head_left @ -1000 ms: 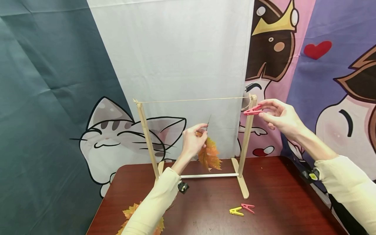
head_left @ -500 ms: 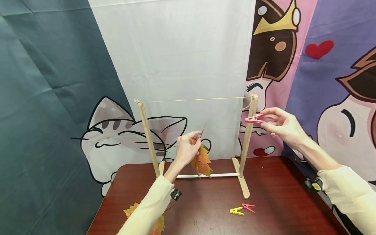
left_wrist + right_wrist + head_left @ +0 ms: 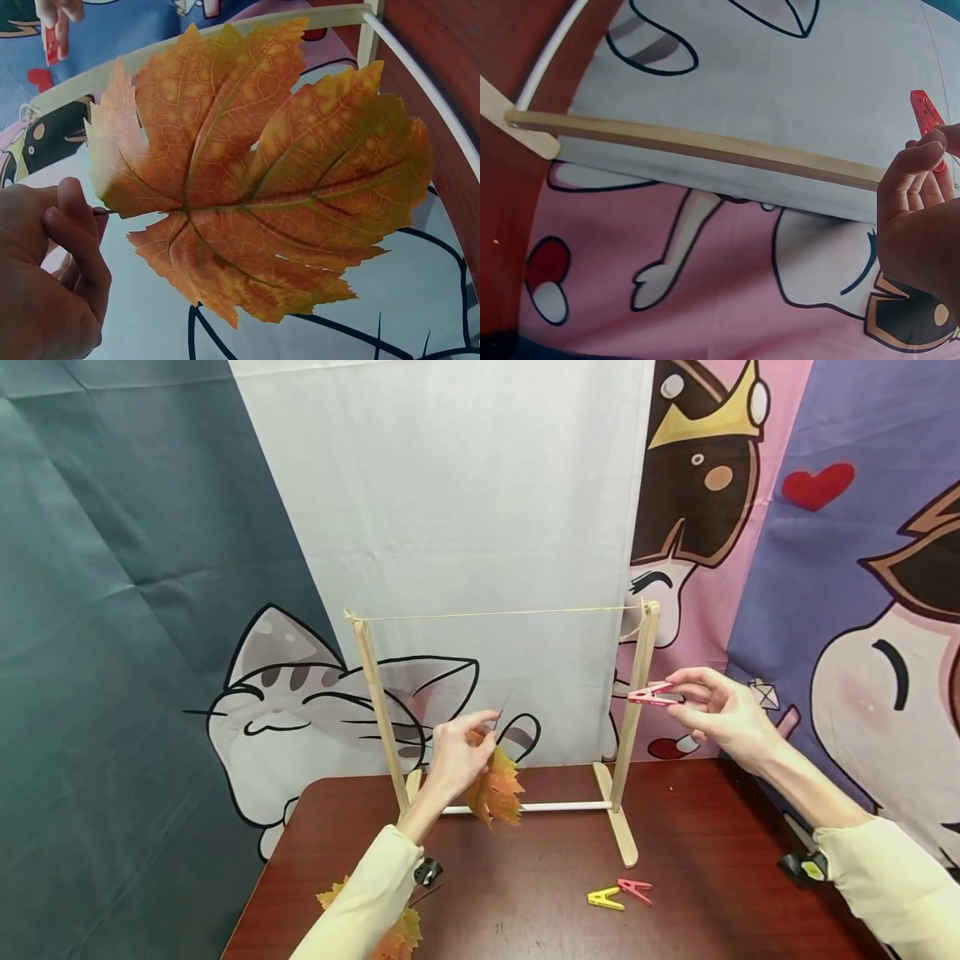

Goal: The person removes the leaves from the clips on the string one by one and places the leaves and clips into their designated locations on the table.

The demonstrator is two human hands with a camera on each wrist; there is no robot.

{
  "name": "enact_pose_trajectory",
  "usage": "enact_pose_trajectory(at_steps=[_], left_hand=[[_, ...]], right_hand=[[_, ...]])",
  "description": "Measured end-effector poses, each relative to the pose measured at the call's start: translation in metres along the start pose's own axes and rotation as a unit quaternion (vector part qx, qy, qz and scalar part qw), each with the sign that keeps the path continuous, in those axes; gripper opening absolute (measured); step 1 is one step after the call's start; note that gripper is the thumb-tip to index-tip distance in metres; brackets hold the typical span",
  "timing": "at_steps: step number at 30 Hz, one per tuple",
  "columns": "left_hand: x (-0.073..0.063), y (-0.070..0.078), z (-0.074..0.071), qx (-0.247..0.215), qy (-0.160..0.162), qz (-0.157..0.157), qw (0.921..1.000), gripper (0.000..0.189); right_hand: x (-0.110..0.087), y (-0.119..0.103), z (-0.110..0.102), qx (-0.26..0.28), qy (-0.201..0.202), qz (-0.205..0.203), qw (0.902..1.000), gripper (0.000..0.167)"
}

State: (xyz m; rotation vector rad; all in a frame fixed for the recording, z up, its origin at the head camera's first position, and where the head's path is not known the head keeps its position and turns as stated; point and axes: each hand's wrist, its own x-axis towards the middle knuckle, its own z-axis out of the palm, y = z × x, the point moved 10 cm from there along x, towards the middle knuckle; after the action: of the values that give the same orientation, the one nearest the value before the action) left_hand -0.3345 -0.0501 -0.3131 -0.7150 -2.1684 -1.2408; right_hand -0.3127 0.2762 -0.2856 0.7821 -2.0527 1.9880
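Note:
My left hand (image 3: 459,755) pinches the thin stem of an orange-yellow maple leaf (image 3: 497,787), which hangs below the fingers in front of a wooden stand. The left wrist view shows the leaf's veined face (image 3: 247,195) spread out from the fingertips. Off to the right, my right hand (image 3: 723,714) holds a red clothespin (image 3: 652,694) between thumb and fingers, beside the stand's right post (image 3: 634,727). That clothespin (image 3: 925,112) also appears at the right wrist view's edge. A string (image 3: 495,612) runs between the tops of the two posts, above both hands.
On the brown table (image 3: 525,868) lie a yellow clothespin (image 3: 604,898) and a pink-red one (image 3: 636,890), close together. More autumn leaves (image 3: 397,935) lie at the front left, partly under the left sleeve. A white rod (image 3: 566,807) joins the stand's feet. Behind hangs a printed cloth (image 3: 487,485).
My left hand has moved down and to the left with the leaf. The right hand has lowered with the red clothespin, away from the string's height.

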Motion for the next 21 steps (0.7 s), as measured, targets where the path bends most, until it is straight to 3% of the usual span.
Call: enact_pose_trajectory(at_steps=[15,21], left_hand=[[-0.026,-0.016,-0.014,0.032,-0.013,-0.004,0.9994,0.029],[-0.035,-0.02,-0.017,0.048,-0.028,-0.003,0.9985,0.03]], right_hand=[[-0.037,0.04,0.009,-0.007,-0.006,0.038,0.9992,0.035],[-0.053,0.057,0.011,-0.038,-0.002,0.063,0.9973,0.033]])
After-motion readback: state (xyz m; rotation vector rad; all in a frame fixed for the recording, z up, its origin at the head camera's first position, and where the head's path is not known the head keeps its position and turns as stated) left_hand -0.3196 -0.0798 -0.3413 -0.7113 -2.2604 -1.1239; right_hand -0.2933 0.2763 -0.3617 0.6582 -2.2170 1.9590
